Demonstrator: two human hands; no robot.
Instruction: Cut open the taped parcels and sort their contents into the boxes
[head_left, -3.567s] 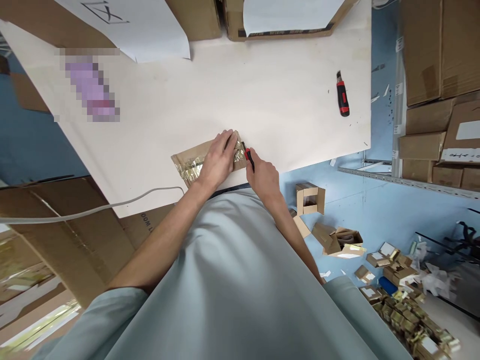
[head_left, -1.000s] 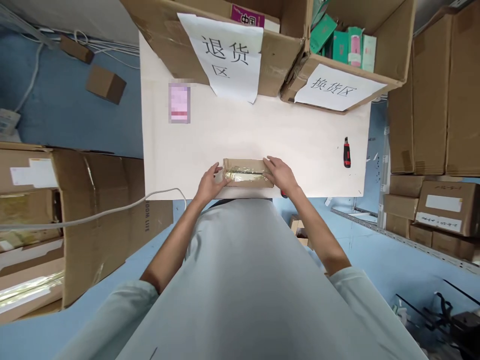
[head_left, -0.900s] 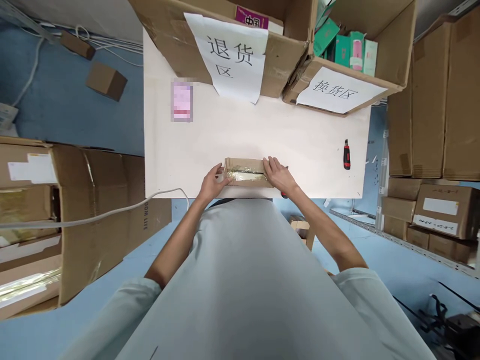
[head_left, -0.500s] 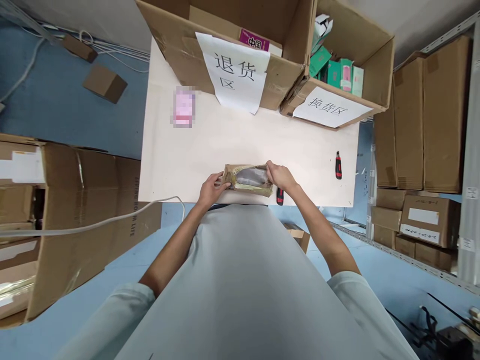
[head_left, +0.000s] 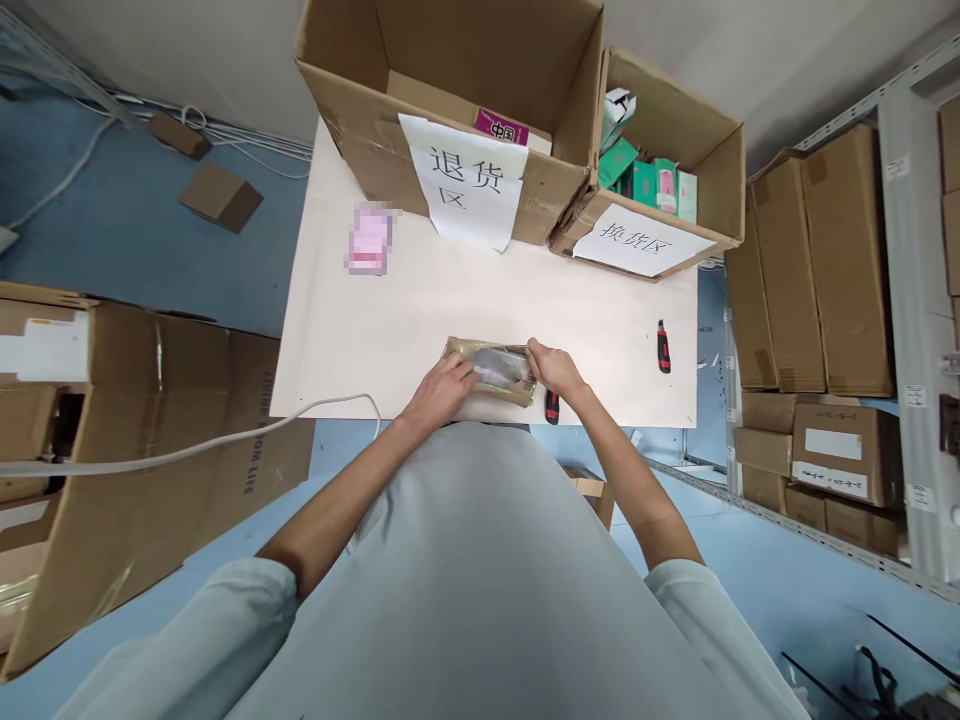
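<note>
A small opened cardboard box [head_left: 511,396] lies near the table's front edge, with tape along its edges. Inside it shows a grey plastic-wrapped item [head_left: 499,368]. My right hand [head_left: 556,370] is closed on the box's right end, thumb and fingers pinching the cardboard. At the other end, my left hand [head_left: 444,386] has its fingers curled over the opening, closed on the left end of the grey item; its fingertips are partly hidden. Just right of the box, below my right hand, lies a red and black box cutter [head_left: 552,407].
Two large cardboard boxes with paper signs, a left one [head_left: 360,120] and a right one [head_left: 724,236], stand at the table's back. A second box cutter [head_left: 664,347] lies at the right. A pixelated pink item [head_left: 369,238] is at the left. A white cable [head_left: 225,440] reaches the front edge.
My left hand has moved from the box's left edge to over its opening, fingers now on the grey item. My right hand keeps its hold. The camera view has shifted slightly.
</note>
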